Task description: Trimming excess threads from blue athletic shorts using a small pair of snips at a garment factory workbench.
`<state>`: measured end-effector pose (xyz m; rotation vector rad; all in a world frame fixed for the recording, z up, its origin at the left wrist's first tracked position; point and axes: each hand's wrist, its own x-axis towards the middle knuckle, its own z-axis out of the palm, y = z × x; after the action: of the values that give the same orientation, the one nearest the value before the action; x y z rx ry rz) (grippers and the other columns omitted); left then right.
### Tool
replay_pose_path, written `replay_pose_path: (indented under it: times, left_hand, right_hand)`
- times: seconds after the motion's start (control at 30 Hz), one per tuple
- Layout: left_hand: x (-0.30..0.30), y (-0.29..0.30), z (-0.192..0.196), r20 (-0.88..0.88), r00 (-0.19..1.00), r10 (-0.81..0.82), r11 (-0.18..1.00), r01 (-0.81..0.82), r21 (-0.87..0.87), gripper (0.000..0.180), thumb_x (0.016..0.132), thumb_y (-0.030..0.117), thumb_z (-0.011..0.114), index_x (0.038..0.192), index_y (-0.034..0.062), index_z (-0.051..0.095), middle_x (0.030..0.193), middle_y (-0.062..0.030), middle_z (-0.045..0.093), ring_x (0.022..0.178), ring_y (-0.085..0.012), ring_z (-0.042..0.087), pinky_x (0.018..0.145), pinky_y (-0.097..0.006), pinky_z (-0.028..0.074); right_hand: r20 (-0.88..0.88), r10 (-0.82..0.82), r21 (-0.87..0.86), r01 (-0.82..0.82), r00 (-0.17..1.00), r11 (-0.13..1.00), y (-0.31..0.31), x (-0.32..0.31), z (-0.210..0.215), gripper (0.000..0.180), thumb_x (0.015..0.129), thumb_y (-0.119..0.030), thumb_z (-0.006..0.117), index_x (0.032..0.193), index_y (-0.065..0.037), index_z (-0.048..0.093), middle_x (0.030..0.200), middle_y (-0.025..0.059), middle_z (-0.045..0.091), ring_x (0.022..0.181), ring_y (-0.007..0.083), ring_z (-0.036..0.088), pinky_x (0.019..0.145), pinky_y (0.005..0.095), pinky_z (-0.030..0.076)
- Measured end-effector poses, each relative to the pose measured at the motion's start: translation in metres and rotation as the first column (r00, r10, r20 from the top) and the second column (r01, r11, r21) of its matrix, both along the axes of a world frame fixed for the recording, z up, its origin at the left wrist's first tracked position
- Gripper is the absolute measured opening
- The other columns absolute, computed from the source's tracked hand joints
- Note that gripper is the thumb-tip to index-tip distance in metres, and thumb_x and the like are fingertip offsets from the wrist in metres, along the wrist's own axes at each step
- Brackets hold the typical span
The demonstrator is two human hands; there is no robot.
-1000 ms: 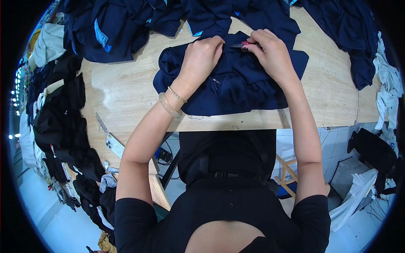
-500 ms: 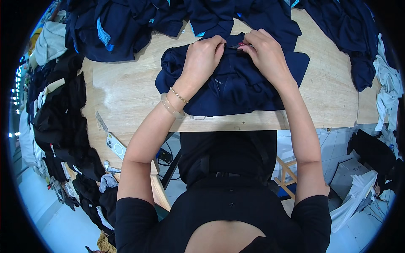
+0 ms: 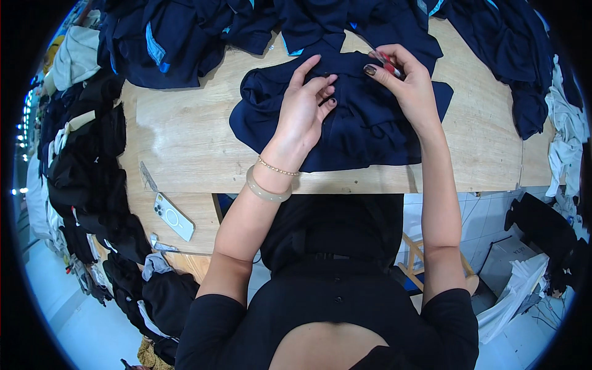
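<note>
A navy garment [image 3: 370,132] lies folded and rumpled on the wooden table right in front of me. My left hand [image 3: 303,108] is over its left half, palm partly turned up. Its fingers are spread, and I see nothing in them. Past the garment's upper right part, my right hand [image 3: 408,86] is closed around small red-handled snips [image 3: 390,65]. The snips are mostly covered by my fingers and look raised off the cloth.
More navy garments [image 3: 172,46] with light blue trim are heaped along the table's far side, and others [image 3: 493,55] hang at the right. Black clothes [image 3: 89,169] are piled at the left. A white phone [image 3: 174,217] lies on the wooden tabletop [image 3: 172,151], near its front left.
Both hands were together at the garment's far edge. My left hand has come nearer and spread its fingers. My right hand has shifted right, lifting the snips away from the cloth.
</note>
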<state>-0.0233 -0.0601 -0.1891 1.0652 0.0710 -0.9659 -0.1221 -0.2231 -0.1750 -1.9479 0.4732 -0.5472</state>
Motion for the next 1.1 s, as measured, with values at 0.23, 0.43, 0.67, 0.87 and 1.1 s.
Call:
replay_pose_path:
  times: [0.23, 0.43, 0.67, 0.87, 1.1]
  left_hand:
    - [-0.018, -0.027, -0.003, -0.17, 0.955, 0.245, 0.964, -0.258, -0.059, 0.042, 0.096, 0.015, 0.048, 0.137, 0.0068, 0.047, 0.131, -0.0085, 0.049, 0.128, -0.0195, 0.04, 0.113, -0.037, 0.022]
    - [-0.022, -0.016, 0.001, -0.186, 0.959, 0.215, 0.958, -0.244, -0.153, 0.042, 0.096, 0.017, 0.045, 0.135, 0.0006, 0.044, 0.141, -0.0108, 0.044, 0.134, -0.0248, 0.038, 0.115, -0.039, 0.022]
    - [-0.022, -0.005, 0.005, -0.185, 0.973, 0.137, 0.925, -0.192, -0.329, 0.048, 0.099, 0.025, 0.043, 0.136, -0.005, 0.036, 0.144, -0.0127, 0.039, 0.136, -0.0264, 0.038, 0.116, -0.037, 0.024]
    - [-0.017, 0.004, 0.007, -0.269, 0.954, 0.133, 0.88, -0.239, -0.41, 0.053, 0.1, 0.033, 0.044, 0.134, -0.0067, 0.038, 0.141, -0.0155, 0.04, 0.134, -0.0289, 0.04, 0.114, -0.037, 0.029]
    - [-0.019, 0.009, 0.017, -0.338, 0.937, 0.087, 0.855, -0.244, -0.457, 0.056, 0.1, 0.038, 0.044, 0.132, -0.0077, 0.043, 0.138, -0.0191, 0.041, 0.133, -0.0281, 0.04, 0.115, -0.036, 0.028]
  right_hand:
    - [-0.034, 0.102, -0.016, -0.102, 0.994, 0.995, 0.002, 0.022, -0.006, 0.018, 0.08, -0.002, 0.069, 0.098, -0.001, 0.068, 0.085, 0.0079, 0.071, 0.078, 0.0125, 0.066, 0.073, 0.0243, 0.05]
    - [-0.046, 0.125, -0.087, -0.129, 0.991, 0.988, 0.006, 0.028, -0.011, 0.021, 0.079, 0.0, 0.068, 0.1, -0.004, 0.07, 0.087, 0.013, 0.071, 0.079, 0.0189, 0.068, 0.073, 0.026, 0.051]
    - [-0.065, 0.103, -0.045, -0.106, 0.993, 0.993, 0.004, 0.032, -0.016, 0.012, 0.085, 0.001, 0.065, 0.096, 0.002, 0.067, 0.088, 0.005, 0.069, 0.084, 0.0093, 0.063, 0.078, 0.022, 0.049]
    - [0.076, 0.089, 0.15, -0.1, 0.993, 0.984, -0.007, 0.02, -0.001, 0.008, 0.088, 0.004, 0.06, 0.094, 0.004, 0.065, 0.085, 0.0031, 0.068, 0.081, 0.0066, 0.062, 0.078, 0.0201, 0.05]
    - [0.039, 0.033, 0.072, -0.035, 0.999, 0.997, -0.007, 0.011, 0.017, 0.04, 0.084, -0.029, 0.072, 0.115, -0.007, 0.058, 0.102, 0.006, 0.065, 0.096, 0.015, 0.06, 0.086, 0.0277, 0.046]
